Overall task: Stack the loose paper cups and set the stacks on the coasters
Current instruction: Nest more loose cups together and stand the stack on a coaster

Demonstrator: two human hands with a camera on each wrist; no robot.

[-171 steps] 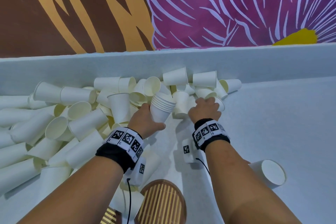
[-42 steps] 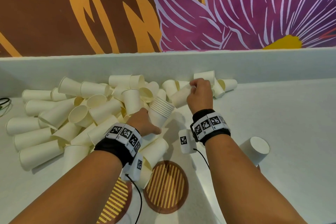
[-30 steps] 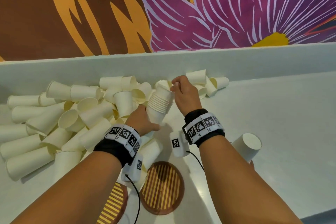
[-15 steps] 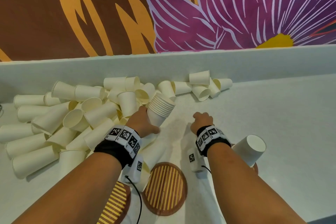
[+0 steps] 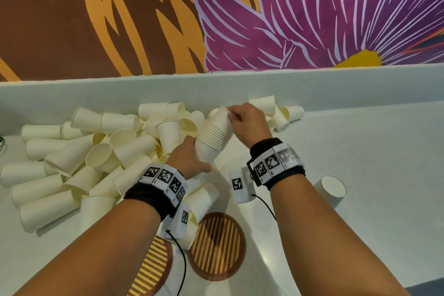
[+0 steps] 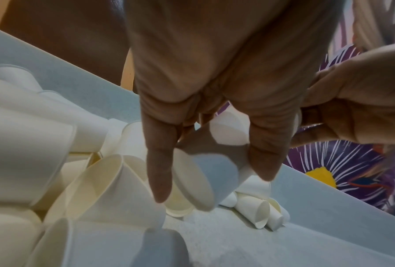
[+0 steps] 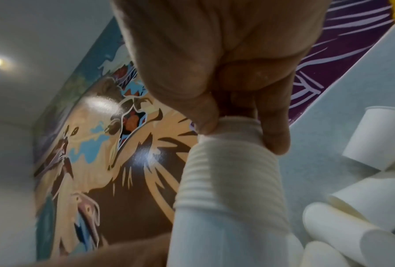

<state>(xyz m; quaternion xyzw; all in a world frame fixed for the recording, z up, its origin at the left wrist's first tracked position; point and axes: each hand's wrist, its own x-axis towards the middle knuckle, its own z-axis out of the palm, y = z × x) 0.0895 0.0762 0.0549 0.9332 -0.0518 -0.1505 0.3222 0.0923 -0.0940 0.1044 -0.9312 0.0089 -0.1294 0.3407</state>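
Note:
A stack of nested white paper cups (image 5: 213,136) tilts up above the pile. My left hand (image 5: 199,151) grips its lower end; in the left wrist view my fingers (image 6: 160,171) curl round the stack's base (image 6: 203,173). My right hand (image 5: 230,113) pinches the rim of the top cup (image 5: 222,115), which sits partly inside the stack. The right wrist view shows thumb and finger on that rim (image 7: 228,124) above the ribbed stack (image 7: 228,171). Two round striped coasters (image 5: 217,245) (image 5: 151,269) lie near me, bare of stacks.
Several loose cups (image 5: 96,151) lie heaped on the white table to the left. A few more cups (image 5: 286,113) lie by the low back wall (image 5: 336,84). One cup (image 5: 330,190) lies alone beside my right forearm.
My right hand has come up from the table to the top of the stack and now pinches a cup there. The left hand holds the stack in the same place.

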